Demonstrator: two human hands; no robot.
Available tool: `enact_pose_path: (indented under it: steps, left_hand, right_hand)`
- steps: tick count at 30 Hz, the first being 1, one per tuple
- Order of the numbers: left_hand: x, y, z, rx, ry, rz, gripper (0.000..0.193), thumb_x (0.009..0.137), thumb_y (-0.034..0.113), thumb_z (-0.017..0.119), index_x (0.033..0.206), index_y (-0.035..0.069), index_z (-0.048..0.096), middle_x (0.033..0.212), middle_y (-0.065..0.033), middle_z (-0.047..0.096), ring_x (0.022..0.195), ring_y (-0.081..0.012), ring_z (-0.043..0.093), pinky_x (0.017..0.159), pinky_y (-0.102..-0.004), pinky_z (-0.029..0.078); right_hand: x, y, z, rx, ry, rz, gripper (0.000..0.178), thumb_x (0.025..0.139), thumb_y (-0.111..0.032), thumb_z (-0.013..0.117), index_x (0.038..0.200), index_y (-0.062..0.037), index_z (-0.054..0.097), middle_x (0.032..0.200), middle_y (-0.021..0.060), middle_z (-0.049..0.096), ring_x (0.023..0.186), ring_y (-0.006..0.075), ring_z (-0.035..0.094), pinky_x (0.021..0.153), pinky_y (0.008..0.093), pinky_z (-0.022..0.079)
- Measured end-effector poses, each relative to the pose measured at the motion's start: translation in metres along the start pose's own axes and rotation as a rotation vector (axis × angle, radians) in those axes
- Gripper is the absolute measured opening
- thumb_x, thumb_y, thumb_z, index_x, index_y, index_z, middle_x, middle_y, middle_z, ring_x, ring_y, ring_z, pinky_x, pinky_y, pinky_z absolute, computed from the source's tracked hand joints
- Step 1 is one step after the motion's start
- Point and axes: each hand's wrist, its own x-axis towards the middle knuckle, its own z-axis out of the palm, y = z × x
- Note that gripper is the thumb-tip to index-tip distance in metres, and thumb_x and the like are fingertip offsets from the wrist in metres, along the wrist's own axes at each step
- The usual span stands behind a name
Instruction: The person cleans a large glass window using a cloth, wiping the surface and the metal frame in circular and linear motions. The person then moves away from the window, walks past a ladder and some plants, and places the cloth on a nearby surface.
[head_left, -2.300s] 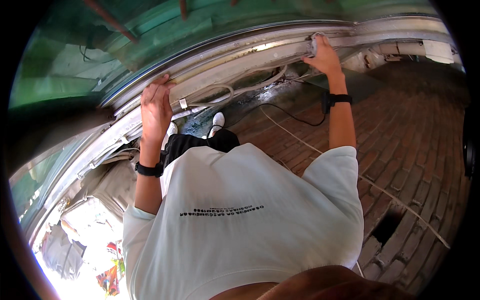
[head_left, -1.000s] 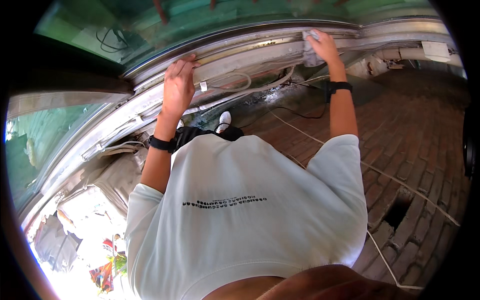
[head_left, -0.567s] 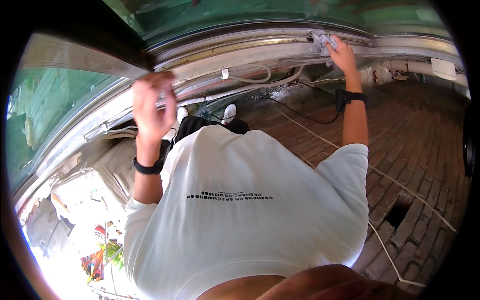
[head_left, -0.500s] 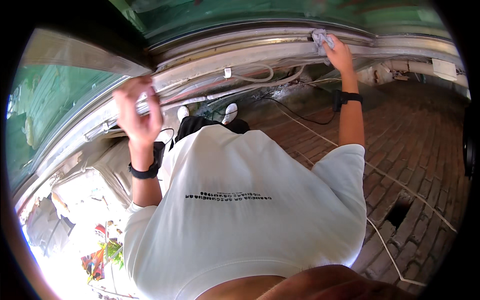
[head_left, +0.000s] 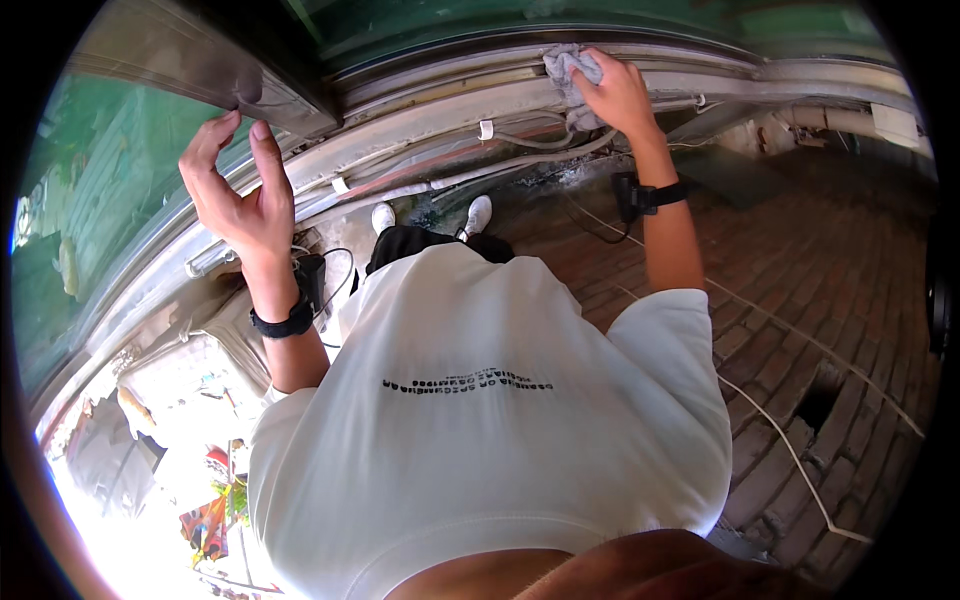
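A crumpled grey cloth (head_left: pixel 573 80) is bunched under the fingers of my right hand (head_left: pixel 618 95), pressed against the metal window track (head_left: pixel 450 100). Part of the cloth hangs over the track's near edge. My left hand (head_left: pixel 240 190) is raised by the lower end of the window frame post (head_left: pixel 290 100), its thumb and fingers apart and nothing between them. Its fingertips are close to the post; whether they touch it I cannot tell. Each wrist wears a black strap with a small dark box.
Green-tinted glass (head_left: pixel 120 170) lies beyond the frame at left. Pipes and cables (head_left: pixel 450 180) run along the wall below the track. A brick surface (head_left: pixel 780 270) crossed by thin pale cords spreads at right. Bright clutter (head_left: pixel 210 520) sits at lower left.
My right hand has slid left along the track with the cloth. My left hand has shifted left and up toward the post, its fingers spread. The view has turned slightly.
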Motion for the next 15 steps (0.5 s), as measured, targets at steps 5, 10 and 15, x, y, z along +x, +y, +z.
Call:
enact_pose_path:
  steps: [5, 10, 15]
  left_hand:
    - [-0.002, -0.003, 0.0, -0.157, 0.034, -0.094, 0.021, 0.088, -0.001, 0.068, 0.108, -0.001, 0.061, 0.104, -0.0134, 0.067, 0.091, -0.0197, 0.067, 0.083, -0.0297, 0.054]
    - [-0.007, 0.003, -0.007, -0.197, -0.052, -0.144, 0.022, 0.094, 0.001, 0.061, 0.116, -0.005, 0.059, 0.116, -0.0171, 0.065, 0.105, -0.0228, 0.066, 0.094, -0.0349, 0.053]
    - [-0.008, 0.008, -0.011, -0.237, -0.058, -0.176, 0.021, 0.092, 0.001, 0.062, 0.113, -0.001, 0.062, 0.116, -0.0162, 0.066, 0.107, -0.0235, 0.065, 0.092, -0.0355, 0.054]
  right_hand:
    - [0.003, 0.061, -0.058, 0.075, 0.29, 0.268, 0.047, 0.084, -0.041, 0.067, 0.116, -0.0064, 0.066, 0.084, 0.023, 0.07, 0.084, 0.0387, 0.069, 0.076, 0.0451, 0.053]
    - [0.009, 0.099, -0.084, -0.381, 0.23, 0.507, 0.055, 0.084, -0.048, 0.061, 0.125, -0.0108, 0.061, 0.105, 0.0235, 0.068, 0.101, 0.0433, 0.064, 0.085, 0.0503, 0.052]
    - [0.007, 0.084, -0.028, -0.352, 0.05, 0.336, 0.051, 0.083, -0.044, 0.063, 0.121, -0.0107, 0.063, 0.105, 0.0225, 0.068, 0.102, 0.0435, 0.063, 0.087, 0.0507, 0.051]
